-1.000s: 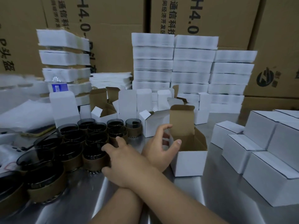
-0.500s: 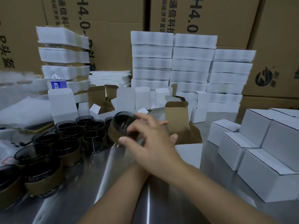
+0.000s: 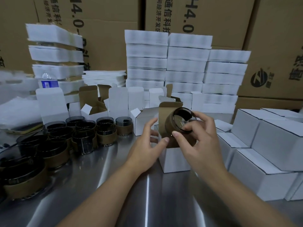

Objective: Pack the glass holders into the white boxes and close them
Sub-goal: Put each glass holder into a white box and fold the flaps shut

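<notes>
My right hand (image 3: 196, 141) grips a dark glass holder (image 3: 173, 125) with a brown sleeve, tilted with its mouth facing me, just above an open white box (image 3: 177, 161). The box's brown-lined lid flap (image 3: 165, 112) stands up behind the holder. My left hand (image 3: 146, 145) holds the box at its left front corner, with the thumb on the front flap and the fingers against the left side. Several more glass holders (image 3: 85, 133) stand grouped on the steel table (image 3: 98, 177) to the left.
Closed white boxes (image 3: 262, 145) are stacked close on the right. Open empty boxes (image 3: 118, 102) stand in a row behind the holders. Stacks of white foam trays (image 3: 146, 63), a water bottle (image 3: 47, 81) and large cartons (image 3: 213, 17) fill the back. A phone (image 3: 23, 128) lies at the left.
My right hand picked a glass holder from the group on the left and carried it to the right, over the open box. My left hand stayed at the box's left side.
</notes>
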### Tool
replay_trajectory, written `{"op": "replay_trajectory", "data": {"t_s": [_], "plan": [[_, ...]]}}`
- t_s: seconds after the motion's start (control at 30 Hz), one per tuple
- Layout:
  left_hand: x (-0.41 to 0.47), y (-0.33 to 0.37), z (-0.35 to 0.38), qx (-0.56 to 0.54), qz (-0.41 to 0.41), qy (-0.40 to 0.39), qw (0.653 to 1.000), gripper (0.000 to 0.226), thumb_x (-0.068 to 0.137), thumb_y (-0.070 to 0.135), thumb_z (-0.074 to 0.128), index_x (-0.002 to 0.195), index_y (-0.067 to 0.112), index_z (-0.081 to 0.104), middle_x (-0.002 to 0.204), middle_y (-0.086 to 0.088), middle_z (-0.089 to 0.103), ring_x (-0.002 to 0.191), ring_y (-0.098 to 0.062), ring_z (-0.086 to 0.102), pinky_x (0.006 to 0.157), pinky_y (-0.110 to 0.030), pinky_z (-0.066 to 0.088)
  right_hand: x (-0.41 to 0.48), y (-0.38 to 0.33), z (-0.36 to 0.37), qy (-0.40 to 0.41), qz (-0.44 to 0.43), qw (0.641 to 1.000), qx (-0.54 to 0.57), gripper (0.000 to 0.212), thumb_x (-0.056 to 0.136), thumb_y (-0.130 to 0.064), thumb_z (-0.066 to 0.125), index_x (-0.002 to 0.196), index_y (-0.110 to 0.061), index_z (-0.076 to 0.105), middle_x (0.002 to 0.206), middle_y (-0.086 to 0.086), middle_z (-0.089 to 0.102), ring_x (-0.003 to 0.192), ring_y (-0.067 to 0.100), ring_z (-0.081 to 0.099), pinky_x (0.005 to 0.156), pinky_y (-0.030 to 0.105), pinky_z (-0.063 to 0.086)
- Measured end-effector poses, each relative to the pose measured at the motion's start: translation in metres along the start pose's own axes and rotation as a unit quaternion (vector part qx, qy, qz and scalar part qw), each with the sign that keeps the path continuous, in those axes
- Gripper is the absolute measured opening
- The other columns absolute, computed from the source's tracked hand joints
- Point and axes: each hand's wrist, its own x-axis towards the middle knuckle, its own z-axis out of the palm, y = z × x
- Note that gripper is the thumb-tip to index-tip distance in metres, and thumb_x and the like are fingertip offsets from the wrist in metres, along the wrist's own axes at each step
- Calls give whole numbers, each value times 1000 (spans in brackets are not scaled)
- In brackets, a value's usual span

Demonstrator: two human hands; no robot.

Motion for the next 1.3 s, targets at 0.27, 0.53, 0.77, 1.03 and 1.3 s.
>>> {"op": "replay_trajectory", "data": {"t_s": [0.27,0.53,0.77,1.03,1.3], "plan": [[6,-19,4,19,10,-6,1000,66,74,54,55,135,46,33,99,13,55,97,-6,61,87,-28,49,2,2,-4,-20,-61,996,-65,58,61,-17,78,111,-14,49,111,-7,37,101,6,43,81,8,38],[9,-24,4,3,12,-6,1000,57,65,63,48,120,60,34,105,8,59,93,-5,62,82,-37,53,2,1,-5,-60,-60,987,-135,55,65,-50,56,112,-21,54,107,-8,50,99,13,45,82,22,32],[10,-26,4,-4,13,-5,1000,57,64,65,49,119,57,35,104,4,59,88,0,61,75,-28,48,1,7,-3,-112,12,984,-135,26,64,-47,67,65,-28,49,101,-12,54,104,9,40,84,22,18],[9,-24,4,-10,2,-8,1000,61,63,67,52,120,53,39,109,2,61,96,-5,62,82,-35,53,3,11,-8,-193,-30,964,-181,27,79,-44,65,69,-25,48,107,-7,52,107,14,41,89,21,15],[9,-26,3,-19,-10,-19,1000,63,63,68,54,122,52,40,111,4,61,96,-3,62,81,-34,53,6,13,-12,-228,-92,937,-247,47,87,-49,38,68,-17,67,116,-8,57,108,17,46,101,24,13]]}}
